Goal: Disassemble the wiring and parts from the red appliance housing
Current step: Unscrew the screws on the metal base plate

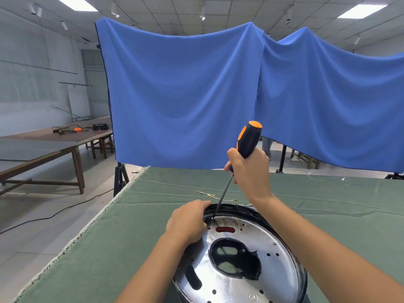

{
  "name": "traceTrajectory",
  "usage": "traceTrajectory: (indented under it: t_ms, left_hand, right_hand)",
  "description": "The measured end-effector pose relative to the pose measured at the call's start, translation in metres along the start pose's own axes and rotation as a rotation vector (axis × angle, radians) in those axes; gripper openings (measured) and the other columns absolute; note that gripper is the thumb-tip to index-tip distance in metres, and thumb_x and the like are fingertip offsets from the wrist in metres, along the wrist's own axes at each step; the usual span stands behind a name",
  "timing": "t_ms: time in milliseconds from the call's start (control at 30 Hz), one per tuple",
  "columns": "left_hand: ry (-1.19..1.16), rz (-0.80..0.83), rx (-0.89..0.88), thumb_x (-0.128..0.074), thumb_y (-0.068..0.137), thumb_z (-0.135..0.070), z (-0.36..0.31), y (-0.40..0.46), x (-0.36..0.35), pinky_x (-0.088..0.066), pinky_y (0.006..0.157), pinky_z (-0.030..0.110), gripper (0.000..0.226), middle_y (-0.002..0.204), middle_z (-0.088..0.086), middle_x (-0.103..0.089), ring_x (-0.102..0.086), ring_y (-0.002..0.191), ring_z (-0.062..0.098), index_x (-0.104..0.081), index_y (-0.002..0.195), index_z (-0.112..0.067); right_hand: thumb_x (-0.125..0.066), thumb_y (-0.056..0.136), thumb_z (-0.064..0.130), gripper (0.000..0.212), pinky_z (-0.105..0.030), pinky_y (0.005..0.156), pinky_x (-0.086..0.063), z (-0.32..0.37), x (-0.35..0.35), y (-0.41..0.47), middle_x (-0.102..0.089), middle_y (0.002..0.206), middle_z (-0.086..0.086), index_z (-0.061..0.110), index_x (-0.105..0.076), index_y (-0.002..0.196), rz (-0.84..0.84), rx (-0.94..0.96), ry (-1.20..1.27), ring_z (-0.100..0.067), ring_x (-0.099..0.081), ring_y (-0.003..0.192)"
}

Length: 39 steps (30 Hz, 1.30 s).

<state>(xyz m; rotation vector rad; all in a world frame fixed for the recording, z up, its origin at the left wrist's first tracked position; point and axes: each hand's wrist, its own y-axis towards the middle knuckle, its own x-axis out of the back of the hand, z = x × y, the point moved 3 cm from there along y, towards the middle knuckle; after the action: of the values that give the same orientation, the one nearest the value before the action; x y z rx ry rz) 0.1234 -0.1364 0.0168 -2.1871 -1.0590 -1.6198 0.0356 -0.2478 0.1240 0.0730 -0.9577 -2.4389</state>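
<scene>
The appliance housing [258,243] lies on the green table with its shiny round metal base plate facing up; a red part shows through a slot near the far rim. My left hand [188,221] grips the housing's far-left rim. My right hand [249,171] grips the black-and-orange screwdriver [248,141], held steeply, its tip set on a screw at the plate's far-left edge. A loose wire [209,195] with small yellow terminals lies on the cloth just beyond the housing.
The green cloth-covered table [131,237] ends at a frayed edge on the left. A blue curtain [196,95] hangs behind it. A wooden table [54,138] with cables stands at the far left, and a black cable runs across the floor.
</scene>
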Motion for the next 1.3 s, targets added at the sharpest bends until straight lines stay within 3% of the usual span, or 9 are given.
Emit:
traceTrajectory:
  t_ms: [167,367,500,600,700,833,1000,1167,1300]
  left_hand:
    - [-0.007,-0.028,-0.015,-0.049,0.079,-0.013,-0.004,-0.002,0.002,-0.045,0.087,0.036,0.053,0.123,-0.008,-0.058,-0.052,0.115,0.022,-0.048,0.126,-0.038]
    - [-0.332,-0.119,0.066,-0.044,0.081,-0.007,-0.004,0.007,0.012,-0.038,0.104,0.035,0.057,0.129,-0.006,-0.057,-0.048,0.124,0.019,-0.051,0.133,-0.028]
    - [-0.579,-0.211,0.056,-0.050,0.091,-0.024,-0.025,0.020,0.020,-0.048,0.088,0.036,0.030,0.090,-0.007,-0.067,-0.062,0.095,0.019,-0.060,0.119,-0.018]
    - [-0.615,-0.232,-0.003,-0.045,0.096,-0.021,-0.035,0.024,0.015,-0.051,0.077,0.042,0.022,0.077,-0.005,-0.070,-0.065,0.076,0.019,-0.065,0.088,-0.017]
    - [-0.574,-0.257,-0.027,-0.049,0.095,-0.022,-0.030,0.023,0.009,-0.052,0.073,0.041,0.028,0.070,-0.006,-0.069,-0.064,0.068,0.013,-0.066,0.073,-0.019]
    - [-0.542,-0.332,-0.025,-0.057,0.092,-0.028,-0.023,0.020,0.012,-0.052,0.069,0.039,0.030,0.063,-0.004,-0.068,-0.065,0.066,0.015,-0.069,0.066,-0.018]
    - [-0.540,-0.370,-0.010,-0.064,0.088,-0.031,-0.022,0.017,0.016,-0.053,0.069,0.037,0.025,0.064,-0.008,-0.069,-0.066,0.066,0.013,-0.073,0.067,-0.019]
    - [-0.442,-0.288,-0.001,-0.060,0.088,-0.040,-0.023,0.021,0.019,-0.053,0.071,0.032,0.026,0.068,-0.013,-0.070,-0.065,0.071,0.007,-0.073,0.072,-0.025]
    - [-0.244,-0.286,-0.025,-0.048,0.093,-0.049,-0.019,0.025,0.015,-0.038,0.091,0.030,0.034,0.100,-0.012,-0.069,-0.047,0.115,0.008,-0.074,0.089,-0.027]
  right_hand:
    - [-0.051,0.077,0.024,0.022,-0.036,0.058,-0.051,0.008,-0.017,0.018,-0.066,0.054,-0.001,0.012,-0.048,0.059,0.126,-0.098,-0.196,-0.021,-0.054,0.041]
    - [-0.050,0.080,0.025,0.016,-0.025,0.047,-0.039,0.005,-0.027,0.039,-0.069,0.059,0.002,0.012,-0.053,0.072,0.326,-0.243,-0.219,-0.018,-0.058,0.040]
    - [-0.049,0.085,0.024,0.014,-0.018,0.041,-0.035,0.005,-0.022,0.044,-0.071,0.064,0.002,0.010,-0.052,0.081,0.441,-0.313,-0.205,-0.016,-0.059,0.039]
    - [-0.052,0.089,0.027,0.016,-0.018,0.041,-0.036,0.007,-0.013,0.044,-0.072,0.069,0.002,0.012,-0.048,0.086,0.509,-0.372,-0.177,-0.017,-0.061,0.040]
    - [-0.058,0.085,0.041,0.028,-0.022,0.046,-0.044,0.011,-0.005,0.043,-0.072,0.077,0.001,0.014,-0.052,0.090,0.511,-0.416,-0.264,-0.019,-0.066,0.047]
    - [-0.059,0.069,0.060,0.044,-0.032,0.062,-0.055,0.039,0.000,0.052,-0.069,0.073,0.002,0.019,-0.056,0.086,0.316,-0.228,-0.536,-0.018,-0.068,0.052]
    - [-0.054,0.081,0.061,0.048,-0.025,0.047,-0.025,0.078,-0.003,0.064,-0.050,0.060,0.003,0.017,-0.046,0.062,0.172,0.118,-0.957,-0.021,-0.053,0.058]
    - [-0.048,0.089,0.057,0.048,-0.026,0.048,-0.024,0.090,-0.008,0.072,-0.048,0.064,0.001,0.016,-0.046,0.064,0.311,0.065,-1.232,-0.017,-0.043,0.053]
    - [-0.051,0.089,0.028,0.027,-0.025,0.049,-0.026,0.087,-0.014,0.079,-0.047,0.069,0.000,0.015,-0.043,0.067,0.420,-0.036,-1.133,-0.017,-0.042,0.056]
